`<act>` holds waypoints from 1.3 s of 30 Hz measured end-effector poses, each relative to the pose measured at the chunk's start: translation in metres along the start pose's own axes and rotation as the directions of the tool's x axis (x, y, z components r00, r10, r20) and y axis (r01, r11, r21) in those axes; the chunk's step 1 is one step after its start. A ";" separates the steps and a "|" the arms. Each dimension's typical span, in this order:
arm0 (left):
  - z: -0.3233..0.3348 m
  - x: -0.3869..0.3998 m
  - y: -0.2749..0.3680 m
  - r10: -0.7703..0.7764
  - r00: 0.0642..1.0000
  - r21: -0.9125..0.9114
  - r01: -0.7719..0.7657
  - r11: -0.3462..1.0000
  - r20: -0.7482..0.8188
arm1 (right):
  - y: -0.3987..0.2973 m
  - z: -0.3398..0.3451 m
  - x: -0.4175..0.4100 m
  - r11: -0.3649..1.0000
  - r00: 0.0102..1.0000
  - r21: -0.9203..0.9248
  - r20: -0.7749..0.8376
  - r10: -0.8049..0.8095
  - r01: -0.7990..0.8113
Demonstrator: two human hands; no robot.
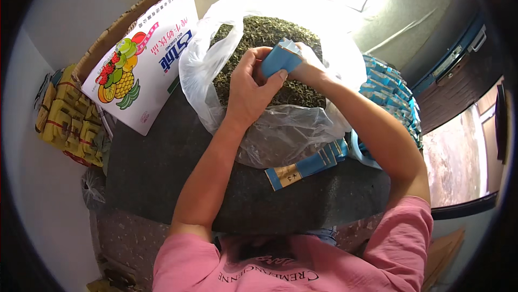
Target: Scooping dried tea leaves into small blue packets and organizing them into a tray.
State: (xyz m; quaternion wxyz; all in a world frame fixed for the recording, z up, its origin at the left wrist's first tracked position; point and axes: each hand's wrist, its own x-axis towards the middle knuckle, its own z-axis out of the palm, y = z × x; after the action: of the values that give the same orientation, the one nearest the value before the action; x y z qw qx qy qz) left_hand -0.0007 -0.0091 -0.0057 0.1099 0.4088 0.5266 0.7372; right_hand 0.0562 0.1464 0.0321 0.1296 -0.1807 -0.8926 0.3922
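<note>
Both hands are over a clear plastic bag (214, 85) filled with dried green leaves (279, 29). Between them is a small blue packet (277, 63), its top crumpled and silvery. My left hand (253, 83) grips the packet from the left, with the thumb along its lower edge. From the right, my right hand (305, 65) holds it too, its fingers mostly hidden behind the packet. Below the bag, a fanned stack of flat blue and gold packets (307, 166) lies on the dark table (170, 178).
A white printed cardboard box (149, 65) stands at the left of the bag. Yellow bundles (71, 118) lie beyond the table's left edge. Right of the bag, a blue container (360, 154) is heaped with blue packets (390, 93).
</note>
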 end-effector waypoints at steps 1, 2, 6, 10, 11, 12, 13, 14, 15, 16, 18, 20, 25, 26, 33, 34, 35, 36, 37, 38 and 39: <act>0.005 0.000 0.002 -0.001 1.000 -0.005 0.001 1.000 0.005 | 0.019 0.001 0.009 1.000 1.000 -0.002 -0.004 0.005 -0.005; 0.014 0.002 0.005 -0.001 1.000 -0.008 0.001 1.000 0.028 | 0.056 -0.001 0.023 0.989 1.000 0.147 0.012 0.027 -0.029; 0.004 0.002 0.000 0.029 0.999 0.032 -0.030 0.999 0.021 | 0.046 0.002 0.016 0.893 0.994 0.450 0.108 -0.032 -0.020; 0.006 0.003 0.003 -0.045 0.998 0.042 0.043 0.998 0.037 | 0.055 -0.017 0.015 0.840 0.992 0.535 0.122 0.029 -0.090; 0.009 0.003 0.006 -0.077 0.996 -0.013 0.077 0.997 0.039 | 0.059 -0.028 0.012 0.842 0.993 0.531 0.116 0.037 -0.094; 0.006 0.001 0.008 -0.111 0.993 -0.057 0.112 0.992 0.031 | 0.042 -0.038 0.007 0.888 0.994 0.456 0.108 0.007 -0.055; 0.006 0.001 0.009 -0.111 0.993 -0.059 0.112 0.992 0.031 | 0.024 -0.050 0.000 0.928 0.995 0.373 0.094 -0.022 -0.015; 0.005 0.001 0.009 -0.087 0.996 -0.032 0.087 0.996 0.012 | 0.008 -0.059 -0.008 0.865 0.991 0.485 0.086 0.098 -0.128; 0.006 0.002 0.009 -0.061 0.998 -0.006 0.061 0.998 -0.004 | 0.000 -0.067 -0.014 0.877 0.994 0.468 0.056 0.093 -0.108; 0.006 0.002 0.007 -0.059 0.998 -0.010 0.059 0.998 0.000 | -0.003 -0.074 -0.018 0.884 0.995 0.457 0.023 0.097 -0.097; 0.006 0.003 0.001 -0.054 0.999 0.066 0.054 0.996 -0.004 | -0.008 -0.088 -0.026 0.892 0.994 0.443 -0.013 0.104 -0.088; 0.007 0.004 0.001 -0.049 0.999 0.094 0.047 0.994 0.011 | -0.015 -0.102 -0.035 0.894 0.996 0.447 -0.057 0.066 -0.033; 0.008 0.007 0.000 -0.088 0.996 0.076 0.090 0.993 -0.021 | -0.023 -0.115 -0.043 0.905 0.999 0.424 -0.049 -0.011 0.031; 0.008 0.006 0.000 -0.077 0.997 0.112 0.080 0.990 -0.024 | -0.025 -0.112 -0.044 0.916 0.999 0.401 -0.037 -0.001 0.016; 0.007 0.006 -0.002 -0.017 1.000 0.215 0.013 0.977 0.015 | -0.039 -0.076 -0.047 0.911 0.908 -0.040 0.109 -0.405 0.412; 0.007 0.007 -0.003 -0.016 1.000 0.219 0.014 0.976 0.007 | -0.041 -0.075 -0.046 0.896 0.896 -0.054 0.085 -0.435 0.440; 0.007 0.007 -0.004 -0.041 0.999 0.159 0.042 0.986 -0.008 | -0.042 -0.077 -0.047 0.894 0.893 -0.050 0.091 -0.440 0.446; 0.008 0.007 -0.005 -0.068 0.998 0.093 0.069 0.993 -0.018 | -0.045 -0.082 -0.051 0.898 0.898 -0.038 0.026 -0.438 0.439; 0.008 0.006 -0.003 -0.071 0.997 0.095 0.073 0.993 -0.026 | -0.046 -0.088 -0.054 0.901 0.900 -0.021 -0.037 -0.434 0.434; 0.007 0.006 0.001 -0.077 0.997 0.122 0.079 0.989 -0.024 | -0.046 -0.095 -0.054 0.940 0.936 -0.039 -0.084 -0.341 0.338; 0.007 0.006 0.004 -0.081 0.997 0.149 0.083 0.985 -0.020 | -0.043 -0.098 -0.053 0.958 0.944 -0.038 -0.164 -0.287 0.284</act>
State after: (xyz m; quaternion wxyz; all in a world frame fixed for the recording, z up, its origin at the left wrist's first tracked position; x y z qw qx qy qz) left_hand 0.0011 -0.0027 0.0018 0.1056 0.3888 0.5975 0.6933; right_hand 0.1312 0.1605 0.1242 0.2584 -0.0828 -0.8979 0.3467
